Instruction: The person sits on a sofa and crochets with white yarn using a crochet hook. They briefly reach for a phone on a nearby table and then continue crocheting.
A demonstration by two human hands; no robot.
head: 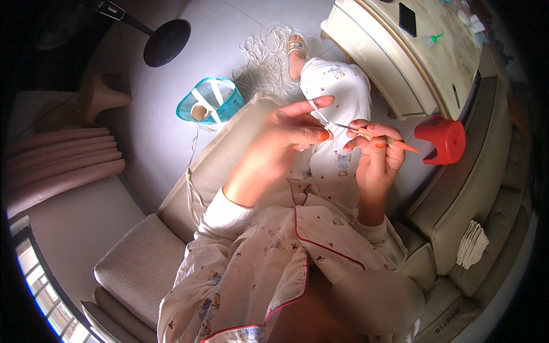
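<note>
My right hand (379,150) grips a crochet hook (369,134) by its orange handle. The hook's metal shaft points left, and its tip meets a small white loop of yarn (328,124) at my left fingertips. My left hand (296,126) pinches that loop between thumb and finger, while a white strand runs taut over the raised index finger. Both hands are above my lap, over white printed trousers (339,128). A cord of white yarn (191,184) hangs over the sofa edge beside a teal bag (233,103), which holds a cardboard tube (199,112).
Loose white cord (266,55) lies heaped on the floor by my slippered foot. A red plastic stool (450,141) stands right, below a marble-topped table (450,55) with a phone (407,19). Folded knitted pieces (472,245) rest on the sofa. A black round stand base (167,43) is far left.
</note>
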